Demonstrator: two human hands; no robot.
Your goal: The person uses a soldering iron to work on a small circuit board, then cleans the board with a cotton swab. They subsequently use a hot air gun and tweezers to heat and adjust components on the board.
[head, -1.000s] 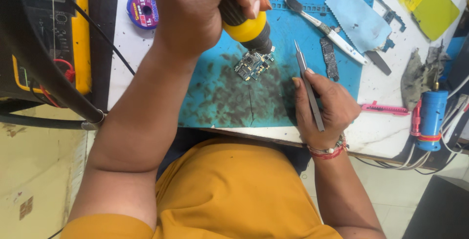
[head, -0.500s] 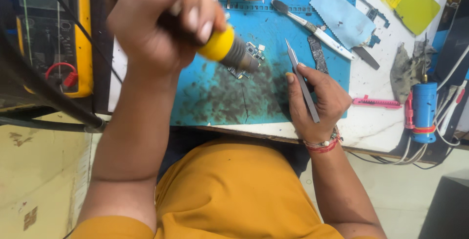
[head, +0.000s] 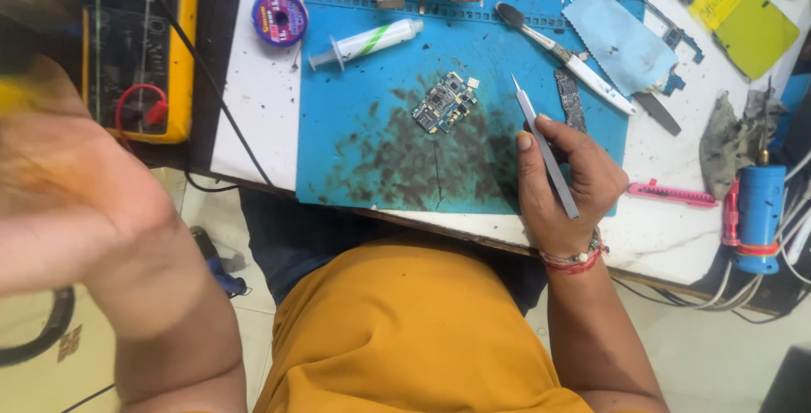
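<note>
We see our right hand [head: 564, 183] resting on the blue rubber work mat [head: 355, 126], fingers pinched around slim steel tweezers [head: 545, 144] whose tip points up. The small green circuit board [head: 445, 102] lies just left of that tip, untouched. Beyond it sits a white syringe [head: 367, 43]. Our left hand [head: 72, 193] is a blur off the surface; we cannot tell its grip.

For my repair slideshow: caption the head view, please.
Right hand holds tweezers beside a small circuit board on a blue mat.
</note>
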